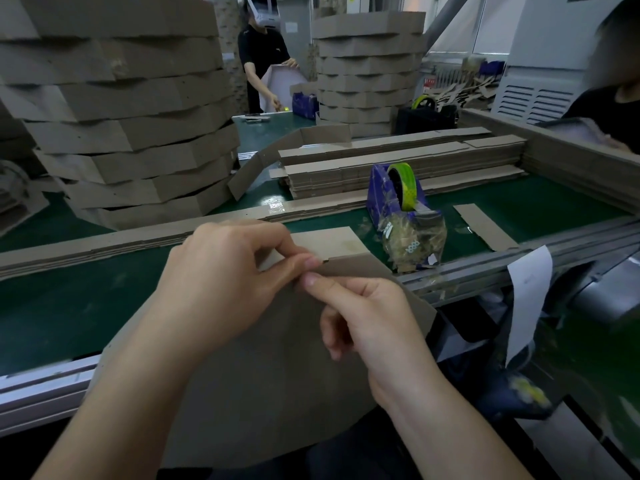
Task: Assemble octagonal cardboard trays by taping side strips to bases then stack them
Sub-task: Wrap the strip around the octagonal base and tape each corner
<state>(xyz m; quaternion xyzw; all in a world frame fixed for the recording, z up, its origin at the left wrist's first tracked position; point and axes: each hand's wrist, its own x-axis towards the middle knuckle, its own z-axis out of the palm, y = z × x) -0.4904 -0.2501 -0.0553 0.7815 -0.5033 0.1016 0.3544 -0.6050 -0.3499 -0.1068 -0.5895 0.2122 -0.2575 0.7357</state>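
two hands meet at the far edge of a flat cardboard base (259,393), which is tilted up from the person's lap and leans over the near rim of the green bench (69,306). the left grip (225,282) is closed, thumb and forefinger pinching the place where a paler side strip (329,240) touches the edge of the base. the right grip (367,323) is just beside it and holds the same edge, forefinger stretched along the cardboard, other fingers curled; the fingertips of both almost touch. behind the strip, a little right, a blue tape dispenser (401,216) with a green-yellow roll (403,185) stands on the bench. farther away lies a pile of flat strips (398,164). at far left a tall stack of finished trays (131,116) stands, with a second stack (367,71) beyond.
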